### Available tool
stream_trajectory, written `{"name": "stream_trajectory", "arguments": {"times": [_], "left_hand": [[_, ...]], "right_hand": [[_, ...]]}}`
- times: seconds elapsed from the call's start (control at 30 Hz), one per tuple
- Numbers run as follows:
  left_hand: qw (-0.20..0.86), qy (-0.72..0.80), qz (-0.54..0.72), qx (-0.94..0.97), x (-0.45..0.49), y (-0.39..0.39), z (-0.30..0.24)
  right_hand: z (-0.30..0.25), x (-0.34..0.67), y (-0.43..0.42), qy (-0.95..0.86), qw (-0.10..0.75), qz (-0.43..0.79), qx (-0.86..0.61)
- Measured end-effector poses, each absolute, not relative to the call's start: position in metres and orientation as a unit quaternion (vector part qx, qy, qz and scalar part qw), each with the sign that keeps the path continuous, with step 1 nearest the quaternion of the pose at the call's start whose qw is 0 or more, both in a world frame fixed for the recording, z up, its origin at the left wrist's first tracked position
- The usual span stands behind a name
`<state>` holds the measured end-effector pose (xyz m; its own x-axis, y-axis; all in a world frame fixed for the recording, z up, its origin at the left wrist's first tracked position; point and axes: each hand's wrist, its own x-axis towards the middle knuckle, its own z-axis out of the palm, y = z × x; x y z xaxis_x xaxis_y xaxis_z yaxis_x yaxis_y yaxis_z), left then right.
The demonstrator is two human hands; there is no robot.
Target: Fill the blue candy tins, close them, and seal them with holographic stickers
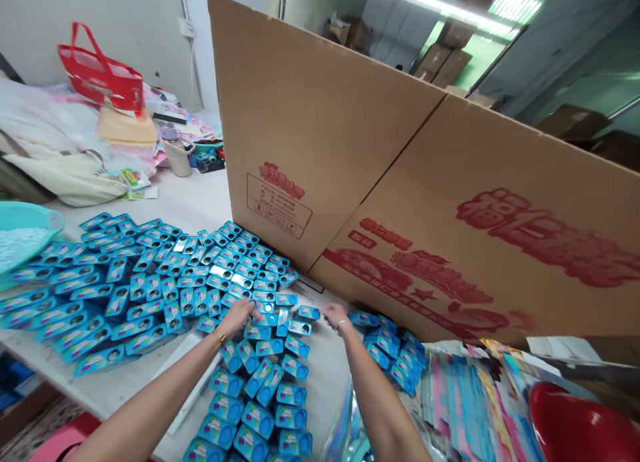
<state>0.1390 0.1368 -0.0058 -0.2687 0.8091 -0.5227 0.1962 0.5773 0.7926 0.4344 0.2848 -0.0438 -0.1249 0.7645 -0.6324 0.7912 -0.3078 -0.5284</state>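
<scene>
White worktop (pixel 200 195), with a printed cardboard panel (pixel 325 135) standing at its far side, is carrying blue packs (pixel 187 302) across left and centre, plus a smaller heap (pixel 389 342) at right. Left hand (pixel 245 315) is resting among the central packs and right hand (pixel 337 314) is hovering just right of them; whether either is grasping one, cannot tell.
</scene>
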Motion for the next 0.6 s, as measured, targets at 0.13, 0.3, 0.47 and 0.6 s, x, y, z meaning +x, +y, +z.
{"name": "stream_trajectory", "arguments": {"times": [0.13, 0.3, 0.47, 0.6], "left_hand": [[0.443, 0.79, 0.164, 0.391, 0.135, 0.172, -0.002], [0.412, 0.805, 0.011, 0.427, 0.14, 0.216, 0.0], [0.424, 0.79, -0.101, 0.432, 0.146, 0.24, -0.002], [0.399, 0.799, -0.139, 0.427, 0.151, 0.25, -0.006]], "right_hand": [[-0.036, 0.454, 0.26, 0.49, -0.104, -0.572, 0.65], [-0.035, 0.448, 0.232, 0.432, -0.118, -0.622, 0.643], [-0.038, 0.433, 0.23, 0.436, -0.028, -0.605, 0.665], [-0.04, 0.423, 0.235, 0.456, 0.048, -0.579, 0.674]]}}
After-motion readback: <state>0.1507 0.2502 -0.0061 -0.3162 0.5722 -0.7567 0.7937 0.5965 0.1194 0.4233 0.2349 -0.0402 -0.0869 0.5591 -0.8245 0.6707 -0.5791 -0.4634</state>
